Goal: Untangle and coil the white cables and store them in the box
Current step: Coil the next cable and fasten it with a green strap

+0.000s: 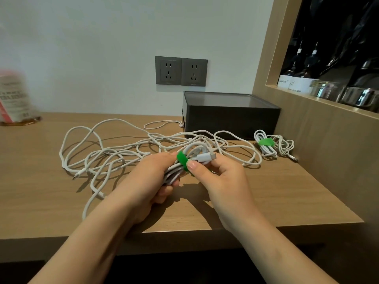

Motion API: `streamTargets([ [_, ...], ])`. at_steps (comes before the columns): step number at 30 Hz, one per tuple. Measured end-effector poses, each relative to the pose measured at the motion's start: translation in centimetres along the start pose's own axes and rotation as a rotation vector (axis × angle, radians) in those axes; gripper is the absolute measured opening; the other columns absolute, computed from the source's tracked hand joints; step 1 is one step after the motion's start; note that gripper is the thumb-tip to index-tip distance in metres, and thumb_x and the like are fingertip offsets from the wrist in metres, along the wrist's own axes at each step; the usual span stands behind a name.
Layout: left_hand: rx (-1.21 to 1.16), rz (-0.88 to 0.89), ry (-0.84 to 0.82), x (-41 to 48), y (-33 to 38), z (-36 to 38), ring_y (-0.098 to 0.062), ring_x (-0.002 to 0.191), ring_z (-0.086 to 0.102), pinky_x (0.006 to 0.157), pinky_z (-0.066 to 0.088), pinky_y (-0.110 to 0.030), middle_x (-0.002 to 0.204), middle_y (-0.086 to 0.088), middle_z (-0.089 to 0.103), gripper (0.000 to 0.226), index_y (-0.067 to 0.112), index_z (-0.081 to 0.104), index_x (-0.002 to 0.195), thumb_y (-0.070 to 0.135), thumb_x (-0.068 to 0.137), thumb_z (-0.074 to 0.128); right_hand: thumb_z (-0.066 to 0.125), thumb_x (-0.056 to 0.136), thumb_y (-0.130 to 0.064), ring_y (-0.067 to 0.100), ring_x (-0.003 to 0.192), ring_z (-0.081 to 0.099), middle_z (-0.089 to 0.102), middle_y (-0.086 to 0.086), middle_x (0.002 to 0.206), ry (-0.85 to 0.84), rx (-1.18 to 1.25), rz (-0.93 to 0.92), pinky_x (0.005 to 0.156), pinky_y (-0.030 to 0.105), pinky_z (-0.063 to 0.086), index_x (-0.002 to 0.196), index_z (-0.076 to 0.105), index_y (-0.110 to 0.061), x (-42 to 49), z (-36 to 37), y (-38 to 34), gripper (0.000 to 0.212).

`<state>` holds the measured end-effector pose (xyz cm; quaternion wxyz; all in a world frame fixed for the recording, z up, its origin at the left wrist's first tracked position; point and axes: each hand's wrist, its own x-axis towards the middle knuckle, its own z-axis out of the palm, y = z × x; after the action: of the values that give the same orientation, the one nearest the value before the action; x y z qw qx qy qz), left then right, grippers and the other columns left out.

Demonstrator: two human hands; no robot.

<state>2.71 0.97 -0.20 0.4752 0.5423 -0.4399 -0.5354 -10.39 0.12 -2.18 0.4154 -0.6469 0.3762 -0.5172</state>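
Left hand (pixel 147 177) and right hand (pixel 223 177) both clutch the coiled cable (pixel 194 150) at its green strap (pixel 181 157); box (pixel 229 119) sits at one o'clock.

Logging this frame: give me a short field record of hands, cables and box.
left hand: grips coiled cable
right hand: pinches green strap around it
loose cables: tangled on table
tied bundle: on table near box's front right corner
box: dark, lid seemingly on

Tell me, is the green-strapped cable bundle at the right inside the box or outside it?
Outside. The bundle lies on the table, in front of the black box near its right corner.
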Motion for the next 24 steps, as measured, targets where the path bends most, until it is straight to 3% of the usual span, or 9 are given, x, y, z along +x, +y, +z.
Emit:
streamTargets([
  [4,0.045,0.089,0.139,0.0,-0.4,0.4,-0.010,0.034,0.042,0.034,0.032,-0.018,0.056,-0.005,0.057,0.039,0.011,0.057,0.090,0.044,0.097,0.039,0.062,0.087,-0.024,0.017,0.087,0.065,0.070,-0.009,0.079,0.026,0.034,0.036,0.080,0.048,0.055,0.083,0.070,-0.032,0.1,-0.1,0.2,0.013],
  [7,0.142,0.359,0.142,-0.8,-1.1,0.4,-0.009,0.054,0.062,0.047,0.051,-0.024,0.088,0.000,0.062,0.023,0.031,0.053,0.102,0.046,0.084,0.052,0.062,0.088,-0.019,0.019,0.088,0.066,0.071,-0.002,0.081,0.079,0.134,0.099,0.079,0.043,0.054,0.086,0.073,-0.022,0.4,-0.5,0.4,0.011],
  [10,0.621,0.722,0.204,-0.9,-1.8,0.1,-0.003,0.078,0.059,0.068,0.052,-0.013,0.103,0.018,0.052,0.045,0.046,0.042,0.101,0.036,0.070,0.074,0.059,0.089,-0.016,0.010,0.084,0.066,0.072,-0.003,0.081,0.099,0.250,0.160,0.071,0.025,0.048,0.084,0.072,-0.021,0.6,-0.8,0.3,0.014],
  [12,0.874,0.922,0.260,-0.3,-2.3,0.0,0.005,0.075,0.051,0.067,0.043,-0.001,0.102,0.013,0.051,0.050,0.034,0.051,0.106,0.018,0.068,0.081,0.059,0.089,-0.017,0.008,0.080,0.065,0.072,-0.004,0.078,0.108,0.295,0.193,0.068,0.021,0.046,0.081,0.072,-0.020,0.6,-0.9,0.2,0.015],
  [14,0.989,0.957,0.310,-0.1,-2.5,-0.1,0.002,0.075,0.052,0.059,0.037,-0.001,0.097,0.004,0.062,0.045,0.017,0.062,0.107,0.009,0.067,0.081,0.059,0.090,-0.020,0.007,0.081,0.065,0.072,-0.005,0.079,0.116,0.265,0.189,0.069,0.021,0.047,0.082,0.071,-0.021,0.6,-0.8,0.2,0.015],
  [15,1.017,0.967,0.350,0.0,-2.6,-0.2,-0.005,0.076,0.057,0.069,0.038,-0.006,0.094,0.000,0.066,0.043,0.013,0.064,0.108,0.008,0.068,0.080,0.059,0.090,-0.022,0.007,0.082,0.065,0.072,-0.006,0.080,0.116,0.227,0.178,0.071,0.023,0.048,0.083,0.071,-0.022,0.6,-0.7,0.3,0.015],
  [17,1.028,0.976,0.381,0.1,-2.6,-0.3,-0.013,0.075,0.062,0.067,0.043,-0.019,0.091,-0.003,0.070,0.038,0.010,0.065,0.110,0.009,0.073,0.075,0.058,0.090,-0.027,0.010,0.085,0.065,0.072,-0.004,0.081,0.118,0.168,0.164,0.077,0.031,0.052,0.087,0.072,-0.022,0.6,-0.5,0.5,0.015],
  [21,0.832,0.862,0.352,-0.4,-2.2,-0.1,-0.003,0.062,0.060,0.063,0.045,-0.011,0.073,0.017,0.062,0.020,0.027,0.064,0.103,0.020,0.084,0.064,0.059,0.089,-0.033,0.017,0.085,0.066,0.070,0.000,0.079,0.116,0.083,0.136,0.082,0.046,0.055,0.085,0.071,-0.022,0.5,-0.2,0.5,0.016],
  [24,0.548,0.685,0.286,-0.7,-1.9,0.1,-0.001,0.053,0.062,0.054,0.048,-0.011,0.055,0.008,0.061,0.015,0.038,0.058,0.087,0.023,0.087,0.058,0.060,0.087,-0.036,0.017,0.083,0.066,0.069,0.001,0.078,0.102,-0.008,0.076,0.078,0.046,0.056,0.077,0.069,-0.022,0.3,-0.1,0.2,0.019],
])
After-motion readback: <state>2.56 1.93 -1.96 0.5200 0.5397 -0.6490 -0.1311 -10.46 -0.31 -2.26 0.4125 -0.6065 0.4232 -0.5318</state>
